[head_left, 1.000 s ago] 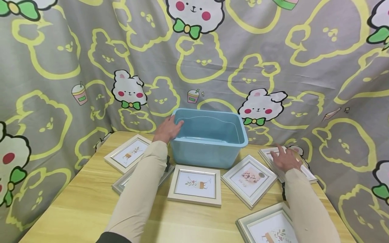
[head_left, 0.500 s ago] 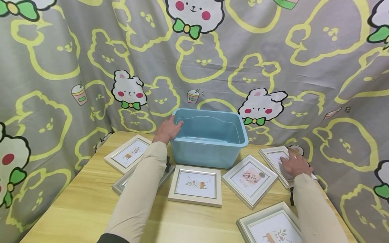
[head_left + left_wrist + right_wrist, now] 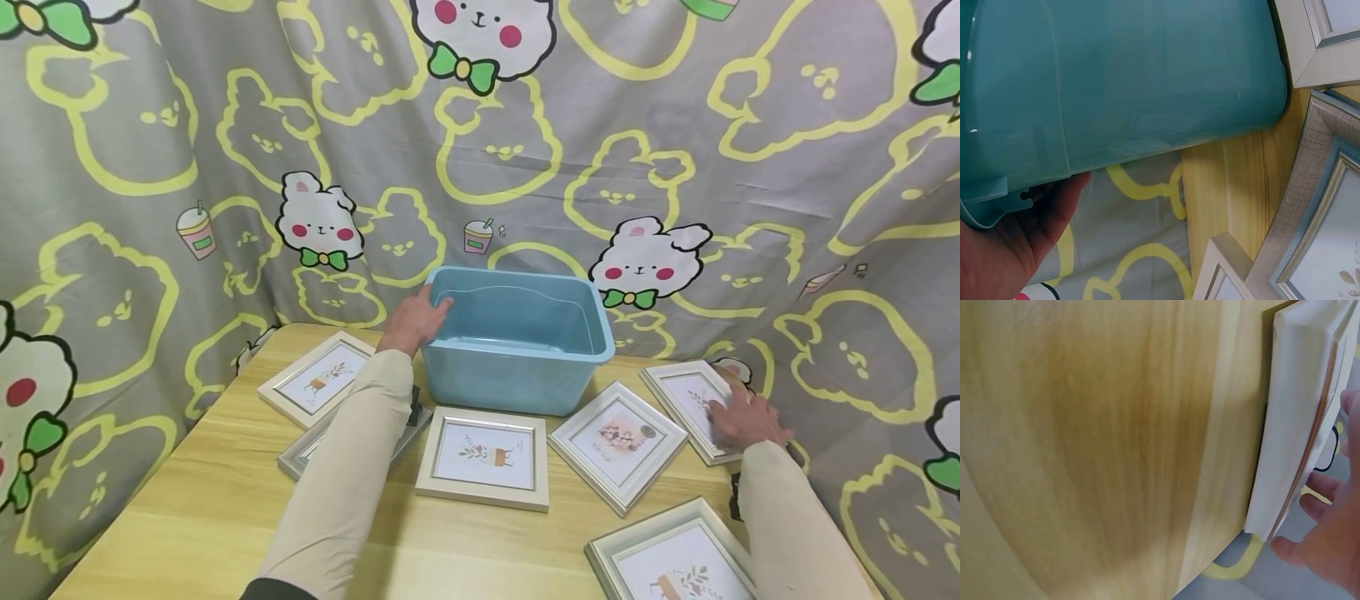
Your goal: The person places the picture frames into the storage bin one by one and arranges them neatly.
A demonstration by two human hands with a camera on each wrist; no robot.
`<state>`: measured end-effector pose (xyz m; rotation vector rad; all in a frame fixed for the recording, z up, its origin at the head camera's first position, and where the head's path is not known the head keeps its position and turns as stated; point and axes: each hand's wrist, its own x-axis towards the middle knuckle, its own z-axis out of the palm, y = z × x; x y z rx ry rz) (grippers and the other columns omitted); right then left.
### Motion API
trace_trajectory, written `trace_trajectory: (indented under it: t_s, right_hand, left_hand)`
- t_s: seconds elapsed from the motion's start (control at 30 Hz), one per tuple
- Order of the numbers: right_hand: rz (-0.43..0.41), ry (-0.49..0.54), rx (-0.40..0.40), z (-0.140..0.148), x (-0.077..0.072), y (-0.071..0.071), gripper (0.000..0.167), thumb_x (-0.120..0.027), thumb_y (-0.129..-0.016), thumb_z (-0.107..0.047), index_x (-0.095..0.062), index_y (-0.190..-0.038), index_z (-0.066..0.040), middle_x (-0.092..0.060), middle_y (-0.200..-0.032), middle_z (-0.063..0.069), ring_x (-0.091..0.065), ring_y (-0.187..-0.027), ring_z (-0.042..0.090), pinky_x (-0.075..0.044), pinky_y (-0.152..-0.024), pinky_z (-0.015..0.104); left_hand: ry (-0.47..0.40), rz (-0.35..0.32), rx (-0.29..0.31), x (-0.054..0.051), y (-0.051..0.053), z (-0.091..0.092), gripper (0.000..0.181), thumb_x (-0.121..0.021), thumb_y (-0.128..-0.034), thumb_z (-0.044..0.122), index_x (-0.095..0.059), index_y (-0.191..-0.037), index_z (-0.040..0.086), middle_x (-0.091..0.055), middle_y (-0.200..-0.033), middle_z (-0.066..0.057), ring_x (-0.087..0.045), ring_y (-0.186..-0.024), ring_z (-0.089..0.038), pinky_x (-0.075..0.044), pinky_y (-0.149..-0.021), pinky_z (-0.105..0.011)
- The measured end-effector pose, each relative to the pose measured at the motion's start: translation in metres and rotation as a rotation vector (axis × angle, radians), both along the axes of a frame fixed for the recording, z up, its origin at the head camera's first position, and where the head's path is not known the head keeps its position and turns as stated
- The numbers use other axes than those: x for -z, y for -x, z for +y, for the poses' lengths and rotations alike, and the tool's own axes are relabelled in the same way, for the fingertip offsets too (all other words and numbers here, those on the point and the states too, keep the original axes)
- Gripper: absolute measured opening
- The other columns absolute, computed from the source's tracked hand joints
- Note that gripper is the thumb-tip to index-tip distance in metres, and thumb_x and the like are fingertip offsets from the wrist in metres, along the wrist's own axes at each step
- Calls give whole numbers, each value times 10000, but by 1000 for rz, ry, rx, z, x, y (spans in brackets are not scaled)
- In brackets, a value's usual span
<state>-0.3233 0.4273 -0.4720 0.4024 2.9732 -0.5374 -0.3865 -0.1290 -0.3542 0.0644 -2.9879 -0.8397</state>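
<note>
My left hand (image 3: 411,323) grips the left rim of a light blue plastic bin (image 3: 506,382). Its thumb lies inside the rim, while in the left wrist view the fingers (image 3: 1063,209) come round the outside. Nothing is visible inside the bin in the head view. At the far right of the table, my right hand (image 3: 750,419) is over the right edge of a white picture frame (image 3: 681,396) lying face up. In the right wrist view its fingers (image 3: 1319,503) are spread and loosely bent beside the frame's side (image 3: 1294,412); whether they touch it I cannot tell.
More picture frames lie on the wooden table (image 3: 225,508): a cream one (image 3: 311,387), a grey one (image 3: 303,454) partly under the left arm, a central one (image 3: 480,496), a silver one (image 3: 645,471) and a front one (image 3: 615,562). A patterned curtain (image 3: 517,225) hangs behind.
My right hand has slid rightward across the white picture frame to its right edge, uncovering more of the print. The left hand and the bin stay where they were.
</note>
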Motion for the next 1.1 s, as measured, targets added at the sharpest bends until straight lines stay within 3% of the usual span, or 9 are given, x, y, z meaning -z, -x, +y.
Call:
trace_trajectory:
  t_s: [0.4, 0.63, 0.8, 0.93, 1.1]
  right_hand:
    - [-29, -8, 45, 7, 6, -2, 847, -272, -947, -609, -132, -1476, 37, -138, -1398, 463, -146, -1256, 672, -220, -835, 834]
    - [-121, -19, 121, 11, 8, -5, 910, -253, -942, -614, -77, -1471, 105, -113, -1396, 461, -151, -1258, 650, -257, -851, 821]
    - [-125, -48, 172, 8, 8, -7, 765, -212, -977, -441, -140, -1400, 192, -187, -1317, 452, -238, -1191, 626, -342, -827, 749]
    - [-97, -70, 204, 9, 10, -7, 655, -226, -939, -276, -230, -1305, 268, -262, -1205, 455, -312, -1103, 606, -384, -799, 701]
    - [-60, -59, 248, 14, 16, -8, 628, -300, -877, -233, -332, -1198, 306, -316, -1089, 452, -354, -1043, 589, -417, -767, 636]
  left_hand:
    - [-2, 6, 6, 1, 2, -1, 730, -286, -975, 605, -191, -1555, 171, -384, -1521, -195, -392, -1382, -391, -337, -1126, -507]
    - [-6, -3, -1, 2, 1, -1, 730, -294, -973, 609, -197, -1553, 177, -381, -1525, -187, -390, -1384, -390, -341, -1123, -515]
    - [-11, 1, -3, 2, 3, -1, 722, -301, -975, 600, -202, -1551, 176, -387, -1518, -198, -396, -1377, -399, -343, -1119, -520]
    - [-12, 0, 0, 2, 3, -1, 730, -291, -971, 610, -199, -1552, 178, -386, -1519, -198, -398, -1375, -399, -342, -1120, -517]
    - [-15, 2, -1, 2, 2, -1, 728, -292, -971, 610, -200, -1552, 181, -385, -1521, -194, -398, -1376, -398, -340, -1121, -517]
